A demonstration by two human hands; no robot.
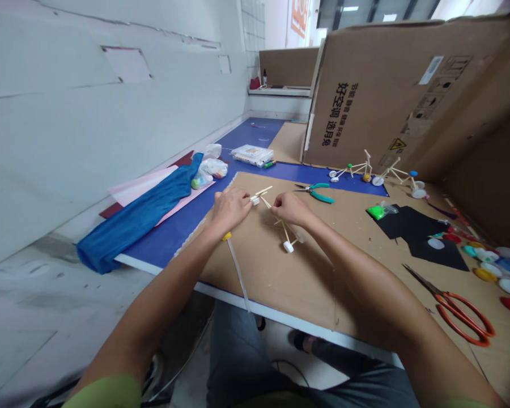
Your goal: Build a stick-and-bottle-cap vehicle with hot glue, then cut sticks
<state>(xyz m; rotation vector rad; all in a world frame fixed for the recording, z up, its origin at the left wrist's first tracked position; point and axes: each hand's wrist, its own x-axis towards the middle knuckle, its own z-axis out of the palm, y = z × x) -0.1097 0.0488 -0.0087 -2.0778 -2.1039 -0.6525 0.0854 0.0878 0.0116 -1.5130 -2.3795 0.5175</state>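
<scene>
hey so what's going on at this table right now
The person's right hand pinches a small stick model over a cardboard sheet, while the left hand is at its far end. Green pliers lie just beyond, orange-handled scissors to the right. Two similar models stand near the cardboard box.

Blue cloth across pink paper, 1 white packet, 1 printed cardboard box

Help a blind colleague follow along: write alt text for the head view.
A person's left hand and right hand work on a small stick frame with white wheels, above a cardboard sheet. Teal-handled pliers lie beyond, orange-handled scissors to the right.
</scene>
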